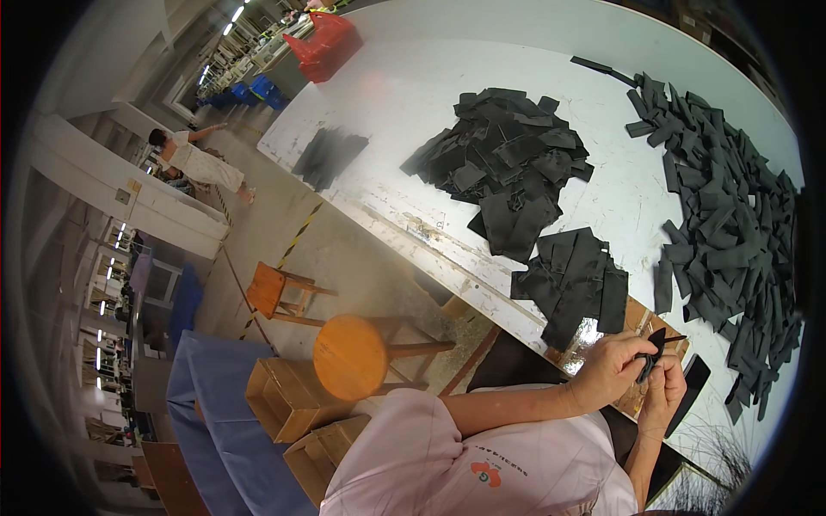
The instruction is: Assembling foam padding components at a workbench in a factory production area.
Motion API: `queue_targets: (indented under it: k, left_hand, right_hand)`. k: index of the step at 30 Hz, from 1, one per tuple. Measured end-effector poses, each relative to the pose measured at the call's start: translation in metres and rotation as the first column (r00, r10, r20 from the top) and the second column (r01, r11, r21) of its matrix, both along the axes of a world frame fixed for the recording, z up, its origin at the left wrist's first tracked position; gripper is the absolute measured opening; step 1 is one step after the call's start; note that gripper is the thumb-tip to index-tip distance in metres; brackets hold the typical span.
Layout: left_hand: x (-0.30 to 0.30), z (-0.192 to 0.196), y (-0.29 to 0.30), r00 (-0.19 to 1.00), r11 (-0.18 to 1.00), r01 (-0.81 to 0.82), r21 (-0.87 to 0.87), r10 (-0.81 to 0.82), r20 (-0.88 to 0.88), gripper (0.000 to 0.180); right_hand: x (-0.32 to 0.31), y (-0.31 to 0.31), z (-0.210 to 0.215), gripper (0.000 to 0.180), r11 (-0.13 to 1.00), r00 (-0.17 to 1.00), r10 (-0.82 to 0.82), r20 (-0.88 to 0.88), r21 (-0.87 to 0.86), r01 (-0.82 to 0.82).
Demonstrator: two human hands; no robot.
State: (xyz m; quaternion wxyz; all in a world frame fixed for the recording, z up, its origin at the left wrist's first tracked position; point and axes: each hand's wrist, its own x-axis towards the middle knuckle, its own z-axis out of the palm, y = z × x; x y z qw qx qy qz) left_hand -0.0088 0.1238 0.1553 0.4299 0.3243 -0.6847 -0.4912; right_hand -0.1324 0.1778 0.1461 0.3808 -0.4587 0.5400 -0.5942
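Note:
My left hand (612, 370) pinches a small folded black fabric piece (651, 354) over the table's near edge. From the other side my right hand (665, 391) closes its fingers on the same piece. A thin dark pointed end (675, 339) sticks out beside it; what it belongs to cannot be made out. Under my hands lies a brown board (637, 320) with a shiny patch. Just beyond my left hand, flat black fabric pieces (572, 279) overlap in a small pile. A dark flat object (688, 394) lies next to my right hand.
On the white table (404, 82) are a larger heap of black pieces (508, 146), a wide spread of black strips (731, 215) and a dark stack (330, 156). A red bag (325, 47) stands far left. Stools (351, 357), cardboard boxes (288, 396) and a person (202, 162) are left.

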Motion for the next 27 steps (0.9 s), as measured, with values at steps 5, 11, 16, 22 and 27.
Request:
queue_targets:
  k: [5, 11, 16, 22, 27]
  left_hand:
    - [-0.004, 0.002, -0.004, 0.992, 0.969, 0.04, 0.246, -0.009, -0.126, 0.013]
    - [-0.01, -0.026, -0.004, 0.927, 0.874, 0.217, 0.435, -0.045, -0.373, 0.011]
    - [-0.001, -0.015, -0.016, 0.809, 0.504, 0.541, 0.674, -0.09, -0.582, 0.018]
    - [0.005, 0.036, -0.015, 0.299, -0.076, 0.948, 0.309, -0.119, -0.947, 0.017]
    - [-0.004, 0.048, -0.028, 0.212, -0.034, 0.977, 0.212, -0.013, -0.977, 0.029]
  right_hand:
    - [-0.007, 0.004, -0.005, 0.024, 0.998, 0.999, 0.013, -0.05, 0.062, -0.01]
    - [0.004, 0.005, -0.003, 0.025, 0.987, 0.993, -0.054, 0.108, 0.157, 0.036]
    - [0.001, 0.004, 0.004, 0.025, 0.985, 0.935, -0.106, 0.338, 0.166, 0.052]
    - [-0.007, 0.015, 0.021, 0.019, 0.996, 0.952, 0.079, 0.295, 0.026, -0.091]
    - [-0.004, -0.006, 0.065, 0.016, 0.984, 0.985, -0.174, 0.009, 0.04, 0.173]
